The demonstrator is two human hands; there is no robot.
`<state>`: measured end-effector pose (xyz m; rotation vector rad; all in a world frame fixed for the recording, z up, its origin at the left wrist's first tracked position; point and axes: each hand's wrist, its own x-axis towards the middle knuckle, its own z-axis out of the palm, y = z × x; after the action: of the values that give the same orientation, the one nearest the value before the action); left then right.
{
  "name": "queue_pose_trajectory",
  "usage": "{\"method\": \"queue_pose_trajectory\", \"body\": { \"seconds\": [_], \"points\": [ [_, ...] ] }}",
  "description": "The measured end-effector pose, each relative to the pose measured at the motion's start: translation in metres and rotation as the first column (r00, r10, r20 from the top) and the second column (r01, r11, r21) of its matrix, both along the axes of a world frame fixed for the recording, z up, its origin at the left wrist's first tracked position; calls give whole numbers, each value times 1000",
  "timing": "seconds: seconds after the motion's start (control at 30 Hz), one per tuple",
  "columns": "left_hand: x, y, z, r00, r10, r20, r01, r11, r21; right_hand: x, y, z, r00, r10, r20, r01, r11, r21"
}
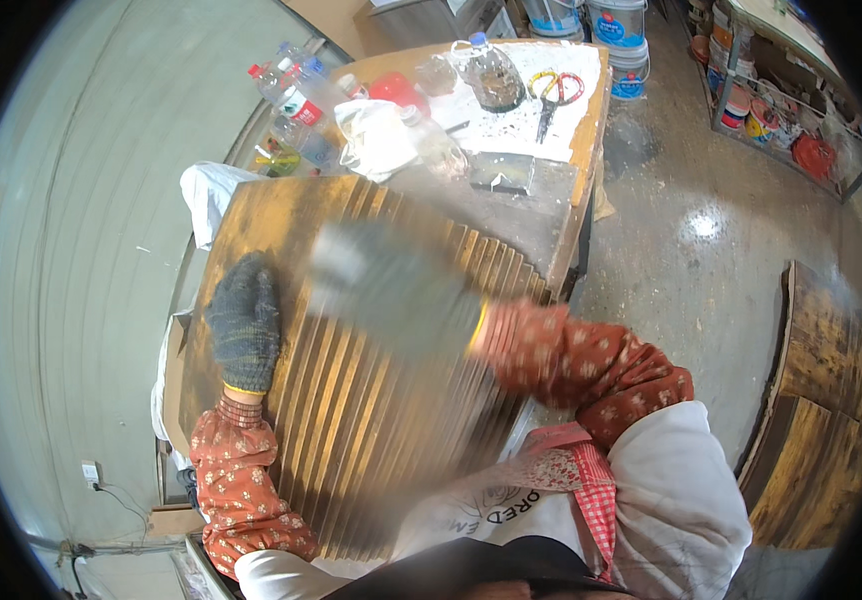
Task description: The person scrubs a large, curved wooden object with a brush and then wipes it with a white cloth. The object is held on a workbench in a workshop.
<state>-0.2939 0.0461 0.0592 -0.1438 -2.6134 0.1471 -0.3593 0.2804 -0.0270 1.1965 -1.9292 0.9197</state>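
Note:
Dark-stained wooden slats (336,430) lie side by side, with a wide brown and yellowish wooden board (266,215) along their left. My left hand (244,325), in a dark knitted glove with a yellow cuff edge, rests flat on this board, fingers stretched away from me. Over the upper part of the slats, my right hand (391,285) is smeared by motion, in a similar glove. A pale grey patch shows at its finger end; whether it is a held thing or part of the glove cannot be made out. Both forearms wear red flowered sleeves.
Beyond the wood, a worktable (541,215) bears plastic bottles (301,105), a bottle with dark contents (494,80), scissors (554,95) and a white bag (376,140). Stained boards (816,390) lie at the right. Buckets (621,45) and a shelf (786,140) stand farther back.

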Motion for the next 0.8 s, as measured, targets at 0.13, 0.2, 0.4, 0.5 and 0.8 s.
{"method": "queue_pose_trajectory", "body": {
  "seconds": [0.13, 0.2, 0.4, 0.5, 0.8],
  "points": [
    [2, 6, 0, 1000, 23, 2, -23, 999, 38, -80, 50, -39, 815, -493, -303, 548, 826, 132],
    [2, 10, 2, 1000, -15, 0, 15, 996, 87, -66, 54, -50, 826, -527, -200, 557, 819, 138],
    [0, 13, 5, 998, 27, 63, -37, 984, 175, 52, 11, -55, 994, 68, 84, -54, 986, -159],
    [1, 9, 4, 997, 43, 65, -55, 979, 194, -2, 37, -86, 959, 141, 246, -76, 964, -254],
    [0, 8, 6, 991, 72, 110, -93, 976, 197, 53, 45, -77, 996, 53, 73, -30, 957, -288]
  ]
}}
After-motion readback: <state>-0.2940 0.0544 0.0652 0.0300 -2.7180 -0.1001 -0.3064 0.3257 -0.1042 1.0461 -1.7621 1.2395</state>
